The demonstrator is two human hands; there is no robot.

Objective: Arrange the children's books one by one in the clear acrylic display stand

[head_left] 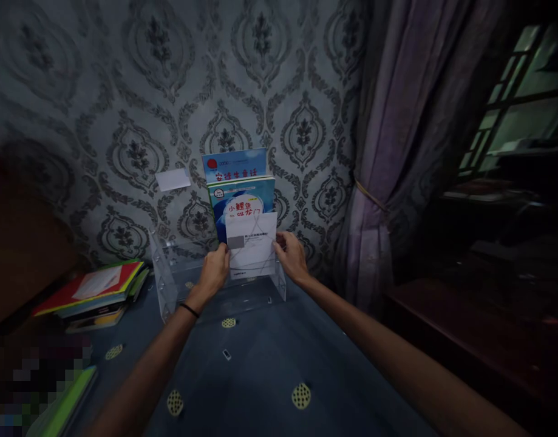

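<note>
White, thin and nearly square to the eye, a booklet stands almost upright between a person's two hands. Its cover is plain and pale: a grey rectangle sits at the left of the middle, a short line of dark print runs beside it, faint looping lines curve across the upper and lower parts, and tiny lettering marks the bottom left corner. From where I stand, the print is too small to read.

The left hand, a dark band around its wrist, grips the booklet's left edge. The right hand grips the right edge. The fingers of both hands are closed on the booklet, pinching it from either side.

The booklet is in front of two blue books, at a clear plastic rack; I cannot tell whether its lower edge rests on the rack. The nearer blue book has a white circle with red characters, partly covered by the booklet. Behind it rises a taller blue book with a red emblem.

Dark blue cloth with yellow speckled ovals covers the surface. At the left lies a stack of books, red and yellow on top. Grey patterned wallpaper rises behind, beside a tied purple curtain.
</note>
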